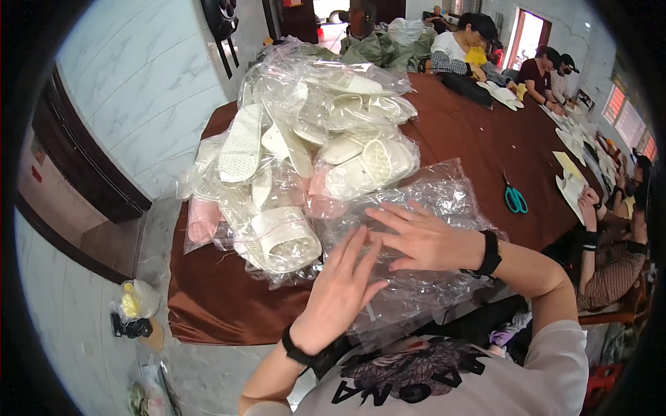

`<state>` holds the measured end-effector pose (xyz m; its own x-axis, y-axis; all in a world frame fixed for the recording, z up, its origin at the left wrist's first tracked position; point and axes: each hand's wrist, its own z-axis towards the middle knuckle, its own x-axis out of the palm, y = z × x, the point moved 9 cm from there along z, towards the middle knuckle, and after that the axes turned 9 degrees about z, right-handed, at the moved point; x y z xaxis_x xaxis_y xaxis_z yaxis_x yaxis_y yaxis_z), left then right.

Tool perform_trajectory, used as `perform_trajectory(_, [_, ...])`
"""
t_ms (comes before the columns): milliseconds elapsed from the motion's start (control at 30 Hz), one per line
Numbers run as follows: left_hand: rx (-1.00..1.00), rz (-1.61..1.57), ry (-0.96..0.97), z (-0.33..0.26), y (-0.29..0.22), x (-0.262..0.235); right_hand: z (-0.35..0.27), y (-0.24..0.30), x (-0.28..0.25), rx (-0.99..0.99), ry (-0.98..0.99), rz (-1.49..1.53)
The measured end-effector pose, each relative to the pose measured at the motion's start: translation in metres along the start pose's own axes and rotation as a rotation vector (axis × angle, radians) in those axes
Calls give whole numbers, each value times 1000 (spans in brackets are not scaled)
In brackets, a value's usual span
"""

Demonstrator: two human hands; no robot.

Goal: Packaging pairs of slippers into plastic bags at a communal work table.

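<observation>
Flat clear plastic bags lie on the brown-covered table in front of me, wrinkled and shiny. My left hand rests over their left side, fingers stretched out toward the far side. My right hand lies on the bags too, its fingers spread and pointing left, with the tips close to my left fingertips. Neither hand grips anything. Just beyond them rises a heap of white slippers in clear bags. Pink slippers show through the plastic at the heap's left and middle.
Teal-handled scissors lie on the brown tablecloth to the right. Several people work along the table's far and right sides, among white slipper pieces. A dark object lies near the far edge. A doorway stands at the left.
</observation>
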<state>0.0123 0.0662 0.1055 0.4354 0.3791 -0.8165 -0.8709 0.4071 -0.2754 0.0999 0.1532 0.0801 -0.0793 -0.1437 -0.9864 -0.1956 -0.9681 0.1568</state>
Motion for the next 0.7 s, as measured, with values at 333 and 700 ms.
perform_trajectory(333, [21,181,323,-28,73,112,-4,-81,-7,119,184,525])
perform_trajectory(700, [-11,188,271,-30,69,111,136,-196,-159,75,-680,-215])
